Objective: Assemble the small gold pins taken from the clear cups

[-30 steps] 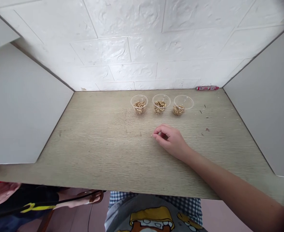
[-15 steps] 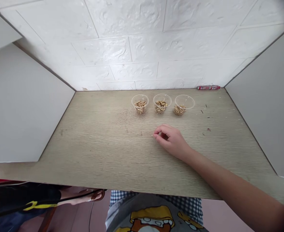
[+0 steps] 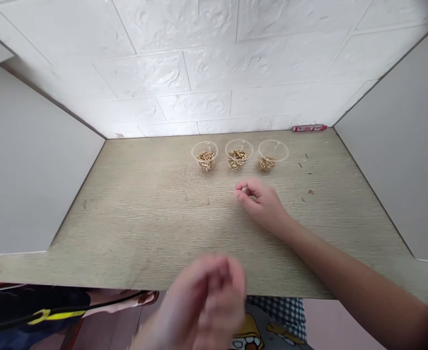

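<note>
My right hand (image 3: 259,201) is over the table in front of the cups, thumb and forefinger closed in a pinch. Half a second ago a tiny thin piece stuck out of those fingertips; now it is too small to make out. My left hand (image 3: 214,301) is low in the middle, over the table's front edge, its fingers curled and smeared by motion. Beyond the right hand stand three clear plastic cups in a row: a left cup (image 3: 205,160), a middle cup (image 3: 237,159) and a right cup (image 3: 266,164). Small gold-coloured metal pins lie in each.
A red pen-like tube (image 3: 309,128) lies against the white brick wall (image 3: 214,63). Small dark scraps (image 3: 310,192) are scattered at the right of the table (image 3: 126,209). Grey panels rise on both sides. At lower left, another person's arm (image 3: 108,296) shows beyond the table edge.
My left hand has come into view from below. My right hand stays pinched and sits slightly farther forward, nearer the cups. The whole view has shifted a little.
</note>
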The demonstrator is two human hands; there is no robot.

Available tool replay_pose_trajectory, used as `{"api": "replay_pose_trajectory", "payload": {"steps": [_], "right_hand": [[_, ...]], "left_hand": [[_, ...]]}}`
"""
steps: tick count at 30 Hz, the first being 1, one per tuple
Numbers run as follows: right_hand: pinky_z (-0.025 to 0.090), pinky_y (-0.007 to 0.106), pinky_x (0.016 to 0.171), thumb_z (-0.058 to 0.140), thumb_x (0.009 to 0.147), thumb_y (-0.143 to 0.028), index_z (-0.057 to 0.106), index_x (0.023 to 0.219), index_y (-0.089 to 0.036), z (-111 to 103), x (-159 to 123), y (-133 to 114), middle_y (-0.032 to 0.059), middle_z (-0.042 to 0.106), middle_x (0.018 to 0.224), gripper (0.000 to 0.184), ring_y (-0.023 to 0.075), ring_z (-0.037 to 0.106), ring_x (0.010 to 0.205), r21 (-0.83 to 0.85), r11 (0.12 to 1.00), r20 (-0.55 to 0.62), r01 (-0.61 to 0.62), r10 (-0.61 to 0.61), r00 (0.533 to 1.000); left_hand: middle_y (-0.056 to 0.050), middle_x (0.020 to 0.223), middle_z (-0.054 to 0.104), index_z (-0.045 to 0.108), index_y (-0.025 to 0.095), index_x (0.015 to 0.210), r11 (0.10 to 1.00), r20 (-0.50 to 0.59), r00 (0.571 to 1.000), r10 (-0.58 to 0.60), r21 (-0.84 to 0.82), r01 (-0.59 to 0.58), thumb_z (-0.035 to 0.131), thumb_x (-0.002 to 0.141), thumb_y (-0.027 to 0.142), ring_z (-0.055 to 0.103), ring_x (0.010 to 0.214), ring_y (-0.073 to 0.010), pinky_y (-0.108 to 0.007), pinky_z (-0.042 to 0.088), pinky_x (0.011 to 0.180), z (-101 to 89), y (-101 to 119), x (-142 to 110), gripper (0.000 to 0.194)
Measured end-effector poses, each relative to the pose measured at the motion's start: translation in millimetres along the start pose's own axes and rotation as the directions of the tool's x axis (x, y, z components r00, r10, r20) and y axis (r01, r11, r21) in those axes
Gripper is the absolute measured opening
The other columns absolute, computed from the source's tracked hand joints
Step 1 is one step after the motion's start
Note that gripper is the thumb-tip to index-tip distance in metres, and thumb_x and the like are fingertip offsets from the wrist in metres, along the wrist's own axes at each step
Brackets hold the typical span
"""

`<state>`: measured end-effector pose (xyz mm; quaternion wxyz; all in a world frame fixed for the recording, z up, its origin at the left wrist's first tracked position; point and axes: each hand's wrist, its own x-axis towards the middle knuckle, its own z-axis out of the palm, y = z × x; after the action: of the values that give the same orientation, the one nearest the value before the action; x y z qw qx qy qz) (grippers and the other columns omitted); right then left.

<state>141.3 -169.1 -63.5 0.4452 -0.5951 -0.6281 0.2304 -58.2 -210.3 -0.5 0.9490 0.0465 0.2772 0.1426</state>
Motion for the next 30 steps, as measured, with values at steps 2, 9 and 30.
{"api": "replay_pose_trajectory", "payload": {"steps": [2, 9, 30], "right_hand": [[0.038, 0.024, 0.056, 0.051, 0.082, -0.020, 0.054, 0.078, -0.019, -5.2, 2.8, 2.3, -0.0008, 0.055, 0.076, 0.005, 0.0092, 0.047, 0.060, 0.032, 0.999, -0.079, 0.009, -0.007, 0.997], [0.043, 0.028, 0.063, 0.051, 0.084, -0.022, 0.054, 0.080, -0.020, -21.0, 8.7, 6.1, 0.0016, 0.055, 0.088, 0.005, 0.0115, 0.051, 0.069, 0.105, 0.991, -0.330, 0.087, -0.047, 0.943], [0.044, 0.048, 0.089, 0.063, 0.077, -0.025, 0.071, 0.081, -0.025, -28.1, 3.9, -8.7, 0.0056, 0.062, 0.108, 0.009, 0.0242, 0.056, 0.103, -0.176, 0.964, -0.081, 0.199, -0.215, 0.973]], "left_hand": [[0.000, 0.060, 0.055, 0.063, 0.009, 0.083, 0.993, 0.050, 0.992, 0.115, -0.039, -0.113, 0.044, 0.087, 0.017, 0.053, 0.049, -0.0032, -0.010, 0.043, 0.044, 15.9, 22.9, 28.9, 0.021], [-0.016, 0.115, 0.061, 0.054, 0.003, 0.116, 0.903, 0.055, 0.910, 0.412, 0.107, -0.415, 0.041, 0.088, 0.028, 0.058, 0.109, -0.0232, -0.028, 0.049, 0.088, 31.9, 87.8, 94.2, 0.039], [-0.017, 0.103, 0.061, 0.041, 0.000, 0.129, 0.987, 0.254, 0.955, 0.155, -0.080, -0.139, 0.027, 0.082, 0.068, 0.058, 0.098, -0.0229, -0.033, 0.037, 0.096, 6.9, 64.4, 84.7, 0.084]]}}
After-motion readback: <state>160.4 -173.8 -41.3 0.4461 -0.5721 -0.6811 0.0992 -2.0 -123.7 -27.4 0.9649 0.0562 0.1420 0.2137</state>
